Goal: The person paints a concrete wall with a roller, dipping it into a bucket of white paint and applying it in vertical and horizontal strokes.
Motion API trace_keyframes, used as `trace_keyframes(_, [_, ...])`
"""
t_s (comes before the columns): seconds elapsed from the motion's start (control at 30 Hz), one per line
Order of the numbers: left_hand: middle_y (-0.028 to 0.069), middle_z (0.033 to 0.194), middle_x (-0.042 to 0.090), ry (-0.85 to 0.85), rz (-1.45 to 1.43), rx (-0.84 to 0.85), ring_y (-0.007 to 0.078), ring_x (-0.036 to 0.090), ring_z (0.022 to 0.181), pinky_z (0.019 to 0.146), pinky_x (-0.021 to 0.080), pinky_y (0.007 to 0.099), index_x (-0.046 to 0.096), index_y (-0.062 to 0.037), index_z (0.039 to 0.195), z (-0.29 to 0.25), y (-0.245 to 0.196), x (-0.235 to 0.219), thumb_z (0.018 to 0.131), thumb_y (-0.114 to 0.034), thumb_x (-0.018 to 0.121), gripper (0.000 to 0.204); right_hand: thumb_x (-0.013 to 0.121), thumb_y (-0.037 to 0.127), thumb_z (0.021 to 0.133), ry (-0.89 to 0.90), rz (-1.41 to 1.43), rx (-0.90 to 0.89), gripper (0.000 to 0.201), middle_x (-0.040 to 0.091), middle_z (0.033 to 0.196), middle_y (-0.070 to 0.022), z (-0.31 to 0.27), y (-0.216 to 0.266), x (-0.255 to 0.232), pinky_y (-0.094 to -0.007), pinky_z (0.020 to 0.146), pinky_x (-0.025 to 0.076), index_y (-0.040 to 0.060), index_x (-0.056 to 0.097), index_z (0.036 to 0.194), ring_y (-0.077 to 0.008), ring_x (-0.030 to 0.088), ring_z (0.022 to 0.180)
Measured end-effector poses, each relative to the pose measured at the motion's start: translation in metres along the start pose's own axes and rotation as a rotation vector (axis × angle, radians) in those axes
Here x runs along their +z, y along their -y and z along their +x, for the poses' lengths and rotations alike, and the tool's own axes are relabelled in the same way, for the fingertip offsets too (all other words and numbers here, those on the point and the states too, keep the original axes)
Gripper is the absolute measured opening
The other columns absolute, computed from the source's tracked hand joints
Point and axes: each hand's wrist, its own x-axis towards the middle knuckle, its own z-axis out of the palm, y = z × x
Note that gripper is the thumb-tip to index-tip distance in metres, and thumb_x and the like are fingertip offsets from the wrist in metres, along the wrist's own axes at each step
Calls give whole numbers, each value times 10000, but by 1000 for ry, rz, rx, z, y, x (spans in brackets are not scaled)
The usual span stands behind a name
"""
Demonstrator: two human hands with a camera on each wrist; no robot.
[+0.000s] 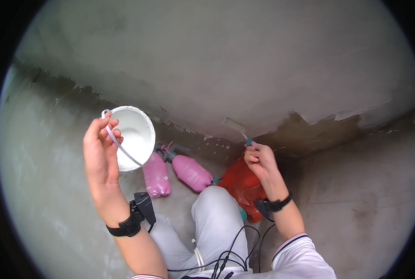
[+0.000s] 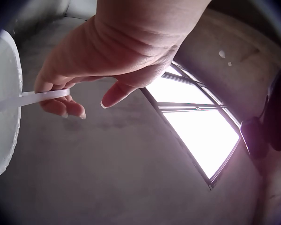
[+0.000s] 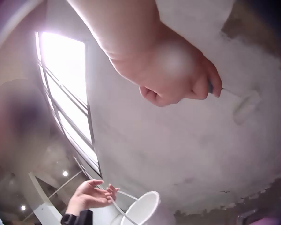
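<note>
My left hand [image 1: 103,151] holds the flat white handle [image 1: 121,148] of a white bucket [image 1: 140,135], its fingers curled round the strap in the left wrist view [image 2: 42,97]. The bucket hangs tilted, its inside coated white. My right hand [image 1: 262,160] grips the blue handle [image 1: 249,142] of a small paint roller. The roller's pale head [image 1: 234,124] is at the lower part of the grey wall [image 1: 244,60]; in the right wrist view the roller head [image 3: 247,107] lies against the wall surface, and whether it touches cannot be told.
Two pink spray bottles [image 1: 191,173] lie on the floor between the bucket and my knee. A red plastic bag [image 1: 244,186] is beside my knee, under my right forearm. Black cables [image 1: 226,260] run across my lap. Dark unpainted patches [image 1: 319,135] border the wall's lower edge.
</note>
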Motion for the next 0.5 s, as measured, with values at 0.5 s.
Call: trace_keyframes(0.5, [47, 866, 604, 25, 121, 15, 95, 548, 705, 670, 433, 238, 566, 59, 1169, -7, -6, 14, 879, -206, 563, 393, 383, 23, 950, -68, 190, 94, 73, 415, 692, -28, 65, -1, -60, -210, 413, 289, -17, 443, 939, -64, 351, 491])
